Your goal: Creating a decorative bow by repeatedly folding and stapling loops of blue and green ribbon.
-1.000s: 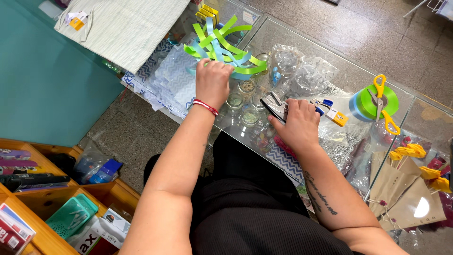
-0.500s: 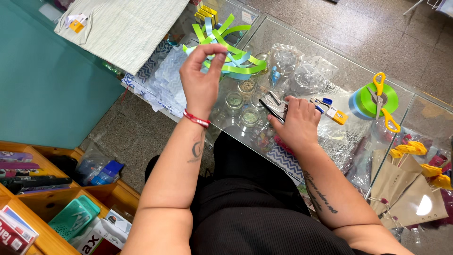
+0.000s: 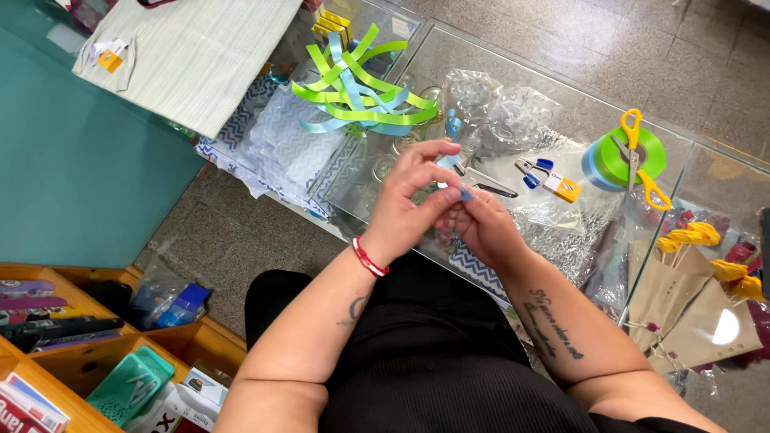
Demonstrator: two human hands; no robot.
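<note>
At the centre of the frame the left hand (image 3: 405,204) and the right hand (image 3: 481,228) meet above the glass counter (image 3: 553,88), both pinching a short strip of light blue ribbon (image 3: 451,160); the left hand's fingertips close on its upper end and the right hand's fingers grip the lower end near a small blue bit at the thumb. A red cord bracelet (image 3: 370,258) circles the left wrist. Just beyond the hands on the glass lie metal pliers (image 3: 485,183) and a small blue-handled clip tool with a yellow tag (image 3: 548,178). Toward the upper middle sits a loose tangle of lime green and pale blue ribbon strips (image 3: 357,88), flat, glossy and curling. Crinkled clear cellophane bags (image 3: 497,112) lie right of it, and chevron-patterned clear sheets (image 3: 281,140) hang over the counter's left edge. At the upper right a spool of green ribbon (image 3: 630,156) holds yellow-handled scissors (image 3: 638,156) laid across it. Brown paper cones with yellow ribbon bows (image 3: 690,281) lie at the right edge. In the lower left, wooden open shelves (image 3: 56,353) hold a teal plastic case (image 3: 128,389), boxes and dark tools. A pale ribbed cloth (image 3: 192,56) covers the upper left.
</note>
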